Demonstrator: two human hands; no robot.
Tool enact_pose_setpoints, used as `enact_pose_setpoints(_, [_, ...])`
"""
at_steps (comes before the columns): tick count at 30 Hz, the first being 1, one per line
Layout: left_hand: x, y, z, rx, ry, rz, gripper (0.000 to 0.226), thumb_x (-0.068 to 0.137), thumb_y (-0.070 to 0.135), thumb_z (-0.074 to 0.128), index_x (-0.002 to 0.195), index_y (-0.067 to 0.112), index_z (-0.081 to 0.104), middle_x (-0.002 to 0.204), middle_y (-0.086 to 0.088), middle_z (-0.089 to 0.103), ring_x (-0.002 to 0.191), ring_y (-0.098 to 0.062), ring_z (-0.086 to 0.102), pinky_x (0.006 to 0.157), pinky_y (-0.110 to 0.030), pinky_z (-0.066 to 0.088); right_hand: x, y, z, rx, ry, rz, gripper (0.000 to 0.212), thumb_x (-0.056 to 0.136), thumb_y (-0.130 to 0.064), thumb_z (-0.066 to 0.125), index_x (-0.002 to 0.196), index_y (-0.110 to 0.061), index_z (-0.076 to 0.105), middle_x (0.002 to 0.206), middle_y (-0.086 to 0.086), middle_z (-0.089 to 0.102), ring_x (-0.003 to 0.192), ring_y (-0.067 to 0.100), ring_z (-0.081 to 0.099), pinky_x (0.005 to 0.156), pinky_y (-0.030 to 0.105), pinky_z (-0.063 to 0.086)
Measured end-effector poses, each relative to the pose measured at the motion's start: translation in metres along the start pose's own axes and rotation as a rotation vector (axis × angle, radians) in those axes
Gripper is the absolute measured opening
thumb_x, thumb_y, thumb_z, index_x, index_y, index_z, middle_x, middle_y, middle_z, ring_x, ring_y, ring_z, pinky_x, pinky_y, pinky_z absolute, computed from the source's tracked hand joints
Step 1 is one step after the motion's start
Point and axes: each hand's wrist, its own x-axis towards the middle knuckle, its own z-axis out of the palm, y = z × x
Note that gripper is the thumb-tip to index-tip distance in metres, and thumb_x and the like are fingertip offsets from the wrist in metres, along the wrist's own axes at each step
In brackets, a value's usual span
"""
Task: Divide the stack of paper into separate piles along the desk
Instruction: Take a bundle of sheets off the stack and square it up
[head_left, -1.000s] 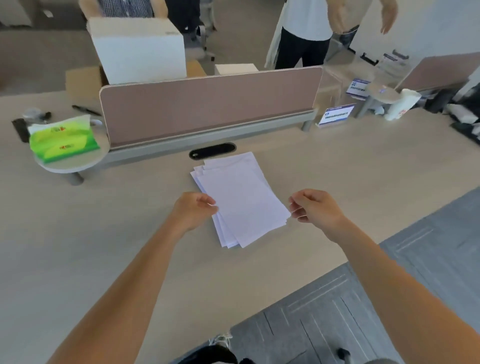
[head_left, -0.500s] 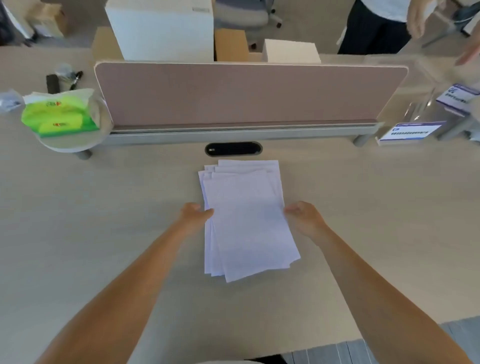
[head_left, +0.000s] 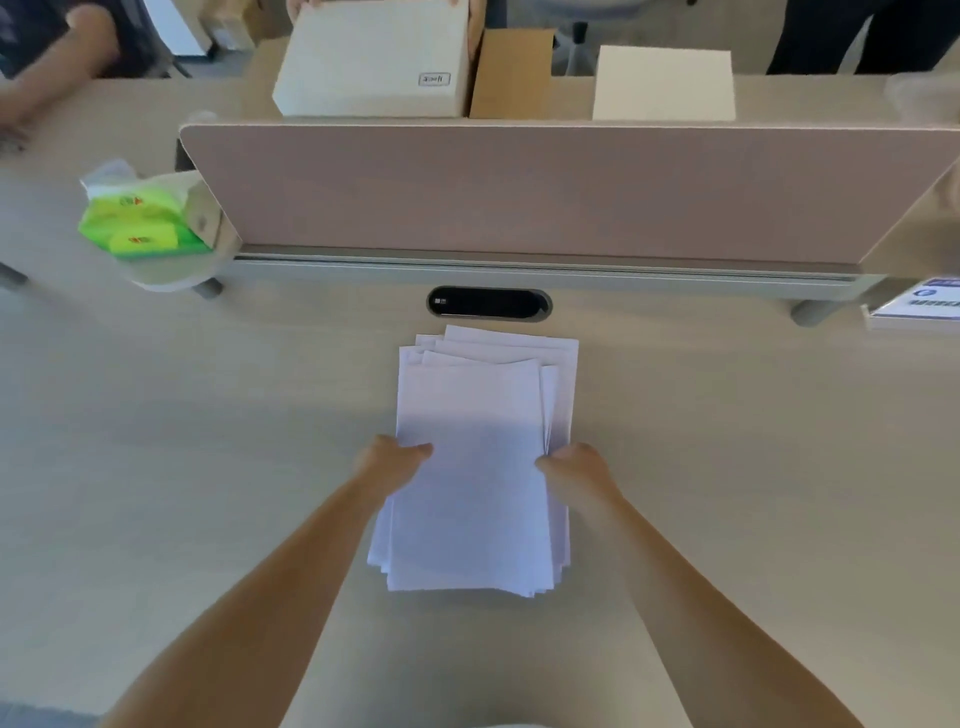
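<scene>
A loose stack of white paper (head_left: 480, 415) lies in the middle of the pale wooden desk (head_left: 208, 441), its sheets fanned slightly at the far end. My left hand (head_left: 392, 462) grips the stack's left edge, thumb on top. My right hand (head_left: 576, 465) grips the right edge, where the upper sheets lift away from those beneath. The near half of the stack runs between my forearms.
A pink divider screen (head_left: 519, 192) crosses the desk just beyond the paper, with a black cable slot (head_left: 488, 303) in front of it. A green tissue pack (head_left: 140, 221) sits on a small stand at left. Boxes and people are behind the screen.
My view has swung to face the desk squarely. Both hands have closed in from beside the stack and taken hold of its left and right edges, squaring the sheets.
</scene>
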Motion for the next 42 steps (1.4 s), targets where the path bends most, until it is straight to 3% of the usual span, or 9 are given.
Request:
enact_pose_setpoints(7, [0.002,-0.001,0.001,-0.016,0.000,-0.041,0.045,0.073,0.043,0.069,0.098,0.007,0.066,0.080,-0.004,0.063,0.067,-0.021,0.059,0.061,-0.026,0.042,-0.007,-0.017,0.028,0.135,-0.111,-0.045,0.028,0.089,-0.030,0.056,0.104,-0.008,0.050,0.086,0.000,0.052,0.068,0.015,0.051,0.057,0.028,0.039])
enact_pose_setpoints(11, [0.008,-0.004,-0.002,-0.039,0.006,-0.044,0.064,0.064,0.050,0.067,0.111,0.006,0.066,0.099,-0.008,0.070,0.087,-0.027,0.068,0.068,-0.028,0.047,0.000,-0.018,0.040,0.311,-0.123,0.066,0.042,0.098,-0.023,0.047,0.137,-0.010,0.040,0.116,0.004,0.049,0.113,0.026,0.056,0.078,0.027,0.038])
enact_pose_setpoints(17, [0.014,-0.006,-0.005,-0.051,0.019,-0.023,0.058,0.081,0.044,0.070,0.124,0.006,0.062,0.110,-0.011,0.070,0.090,-0.027,0.066,0.075,-0.028,0.048,0.006,-0.011,0.043,0.436,-0.012,0.060,0.029,0.096,-0.017,0.039,0.116,-0.014,0.059,0.097,0.004,0.061,0.080,0.022,0.055,0.068,0.028,0.043])
enact_pose_setpoints(24, [-0.011,0.010,-0.010,0.327,0.153,0.105,0.068,0.091,0.061,0.050,0.138,0.013,0.047,0.131,-0.008,0.059,0.121,-0.027,0.055,0.103,-0.035,0.040,-0.001,-0.006,0.026,0.522,-0.002,0.020,0.020,0.097,-0.018,0.048,0.102,-0.010,0.065,0.090,0.007,0.064,0.080,0.022,0.059,0.071,0.030,0.046])
enact_pose_setpoints(27, [-0.020,0.019,-0.021,-0.088,0.081,0.167,0.046,0.088,0.050,0.064,0.113,0.011,0.063,0.106,-0.008,0.069,0.090,-0.025,0.065,0.077,-0.033,0.052,-0.009,-0.007,0.018,0.591,-0.054,-0.075,0.017,0.100,-0.020,0.051,0.100,-0.018,0.067,0.091,0.001,0.073,0.079,0.018,0.069,0.069,0.029,0.055])
enact_pose_setpoints(31, [-0.032,0.024,-0.042,-0.593,-0.203,0.132,0.031,0.089,0.024,0.071,0.111,0.002,0.069,0.105,-0.014,0.074,0.096,-0.031,0.070,0.090,-0.050,0.056,-0.010,-0.010,0.013,0.622,-0.033,-0.177,0.016,0.099,-0.017,0.055,0.101,-0.018,0.070,0.083,-0.008,0.073,0.073,0.010,0.067,0.063,0.024,0.053])
enact_pose_setpoints(34, [-0.035,0.021,-0.040,-0.506,-0.195,0.191,0.035,0.085,0.020,0.075,0.111,-0.002,0.071,0.109,-0.020,0.072,0.095,-0.031,0.068,0.091,-0.051,0.054,-0.016,-0.014,0.010,0.539,-0.013,-0.233,0.018,0.098,-0.017,0.054,0.107,-0.020,0.070,0.089,-0.010,0.072,0.077,0.006,0.065,0.062,0.015,0.051])
enact_pose_setpoints(38, [-0.039,0.021,-0.020,-0.089,-0.097,0.238,0.028,0.081,0.031,0.071,0.096,0.008,0.071,0.083,-0.010,0.069,0.073,-0.022,0.060,0.062,-0.026,0.044,-0.015,-0.010,0.024,0.212,0.073,-0.138,0.020,0.093,-0.024,0.046,0.091,-0.014,0.063,0.084,0.009,0.061,0.066,0.020,0.053,0.056,0.025,0.040])
enact_pose_setpoints(42, [-0.038,0.013,-0.001,0.137,0.025,0.193,0.020,0.092,0.025,0.054,0.081,0.010,0.061,0.084,-0.020,0.067,0.084,-0.037,0.067,0.063,-0.032,0.045,-0.011,-0.009,0.040,0.138,0.037,-0.048,0.018,0.086,-0.022,0.042,0.081,-0.015,0.059,0.083,0.009,0.061,0.071,0.025,0.057,0.057,0.025,0.040])
